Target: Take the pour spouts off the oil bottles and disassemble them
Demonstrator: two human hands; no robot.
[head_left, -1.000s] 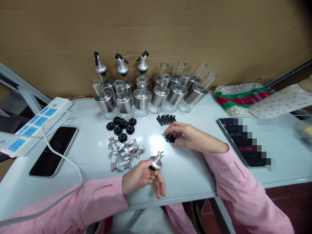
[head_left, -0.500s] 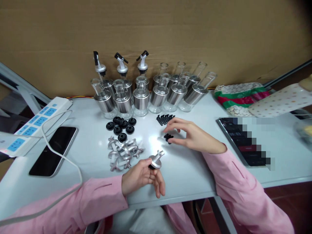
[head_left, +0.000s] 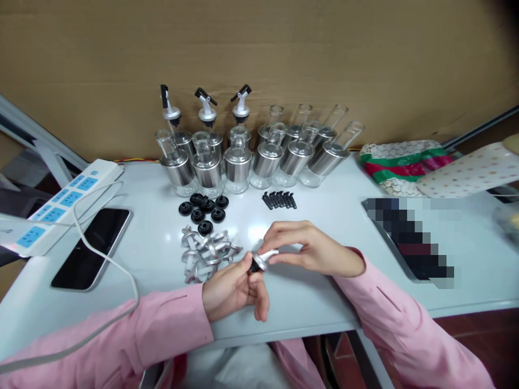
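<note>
My left hand holds a bottle pourer between thumb and forefinger. This pourer has a silver cap and spout over a black stopper, and its spout leans to the right. From the right, my right hand closes thumb and fingers about the spout; any small part between the fingertips is hidden. Left of the hands lies a heap of silver pourer tops. Behind the heap are several black stoppers. A row of black levers lies beyond my right hand.
Glass bottles with steel bands stand along the cardboard wall; three at the back left carry pourers with black levers. At left are a power strip, a phone and a white cable. Another phone and a patterned bag lie right.
My right hand has moved left and toward me, from the pile of tiny black parts to the pourer. That pile is now out of sight. The pourer has tilted in my left hand.
</note>
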